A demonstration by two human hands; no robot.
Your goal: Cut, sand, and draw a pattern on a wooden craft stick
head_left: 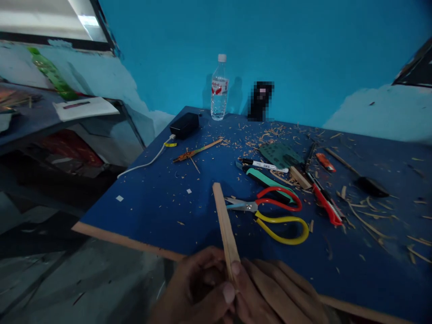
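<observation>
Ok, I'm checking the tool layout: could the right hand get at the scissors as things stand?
Likely yes: the yellow handle of the scissors lies uncovered just beyond the right hand, though that hand holds the wooden stick.

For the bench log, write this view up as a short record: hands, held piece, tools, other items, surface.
Left hand: gripping the near end of a wooden strip
Right hand: gripping the same end, beside the left hand
Held piece: pale, narrow, far end pointing away from the person
Tools: scissors with one red and one yellow handle; red cutter
Other items: clear bottle, upright near the wall; black box with white cable
Surface: blue table, scattered wood shavings
</observation>
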